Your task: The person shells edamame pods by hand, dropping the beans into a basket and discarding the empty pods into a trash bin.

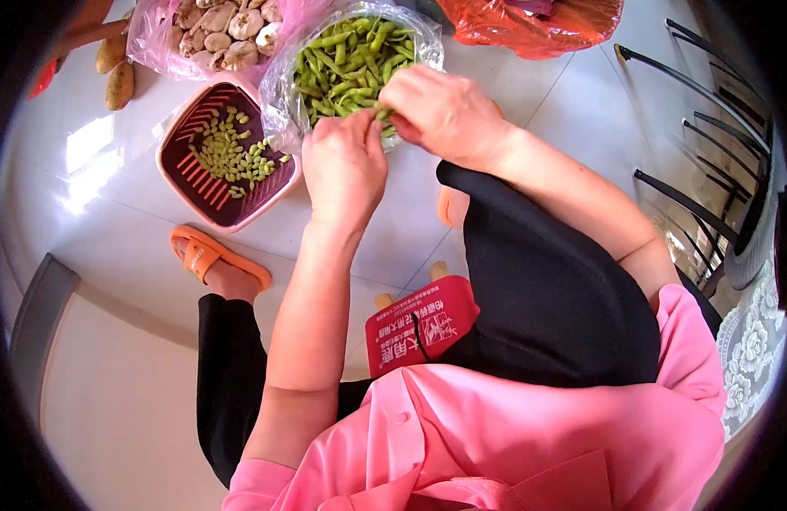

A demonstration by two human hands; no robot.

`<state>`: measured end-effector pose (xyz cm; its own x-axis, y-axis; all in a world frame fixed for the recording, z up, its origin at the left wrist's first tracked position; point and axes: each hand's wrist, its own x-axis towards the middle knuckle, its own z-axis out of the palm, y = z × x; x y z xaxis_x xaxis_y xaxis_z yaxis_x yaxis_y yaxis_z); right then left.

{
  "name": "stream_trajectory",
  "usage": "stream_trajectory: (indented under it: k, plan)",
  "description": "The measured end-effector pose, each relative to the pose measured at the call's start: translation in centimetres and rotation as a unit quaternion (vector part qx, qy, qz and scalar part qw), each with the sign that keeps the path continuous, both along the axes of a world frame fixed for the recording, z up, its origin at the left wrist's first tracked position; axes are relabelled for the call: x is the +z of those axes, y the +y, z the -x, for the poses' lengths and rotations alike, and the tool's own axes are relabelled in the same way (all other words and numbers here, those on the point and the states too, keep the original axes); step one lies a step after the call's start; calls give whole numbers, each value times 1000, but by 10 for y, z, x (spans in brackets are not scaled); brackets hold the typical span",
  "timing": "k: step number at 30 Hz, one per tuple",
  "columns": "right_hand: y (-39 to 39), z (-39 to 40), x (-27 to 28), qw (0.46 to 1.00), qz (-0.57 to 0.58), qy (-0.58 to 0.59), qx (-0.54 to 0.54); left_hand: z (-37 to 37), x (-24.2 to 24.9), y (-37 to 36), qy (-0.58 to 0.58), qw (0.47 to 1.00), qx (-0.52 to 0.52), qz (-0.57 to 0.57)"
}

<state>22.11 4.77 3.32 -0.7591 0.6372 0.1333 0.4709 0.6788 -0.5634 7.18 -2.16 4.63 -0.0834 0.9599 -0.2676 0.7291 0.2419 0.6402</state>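
My left hand (pixel 351 157) and my right hand (pixel 444 111) meet in front of a clear plastic bag (pixel 280 89) full of green edamame pods (pixel 342 64). Pinched between the fingertips of both is a single edamame pod (pixel 383 114), mostly covered by the fingers. Left of my left hand stands a pink basket (pixel 167 162) with slotted, dark-looking inner walls. Shelled green beans (pixel 227 153) lie spread over its bottom.
Behind the basket, a pink bag (pixel 150 38) holds garlic bulbs (pixel 231 34). Potatoes (pixel 119 85) lie at the far left. A red plastic bag (pixel 538 34) sits at the back right. Black curved rods (pixel 691 183) rise along the right side. Orange slippers (pixel 231 264) are on the tiled floor.
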Motion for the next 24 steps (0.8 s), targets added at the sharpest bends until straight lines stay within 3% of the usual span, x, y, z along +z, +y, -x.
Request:
stream_trajectory:
  k: [1,3,4,6,8,10,16,17,19,24]
  plan:
    - [-1,-2,-1,1000,0,0,1,1,-1,-1,0,1000,1,0]
    - [0,-5,-3,962,235,-10,-141,2,-5,-3,-70,994,82,35]
    - [0,-5,-2,962,234,-10,-141,2,-5,-4,-70,994,82,34]
    - [2,-4,1,810,552,56,-191,0,-4,-5,-93,989,105,41]
    - [2,-2,0,800,564,64,-195,-5,-4,-6,-101,988,110,27]
    - [-1,0,-5,832,517,58,-196,-8,-3,-6,-108,987,117,13]
    - [0,-2,-6,856,489,18,-169,-10,4,-5,-101,983,124,90]
    - [-1,-2,-7,856,488,18,-170,-9,1,-7,-107,983,127,76]
    - [-2,-2,-8,805,556,85,-188,-9,0,-9,-112,983,131,62]
    - [-3,-1,2,819,541,44,-186,-8,0,-10,-106,987,117,35]
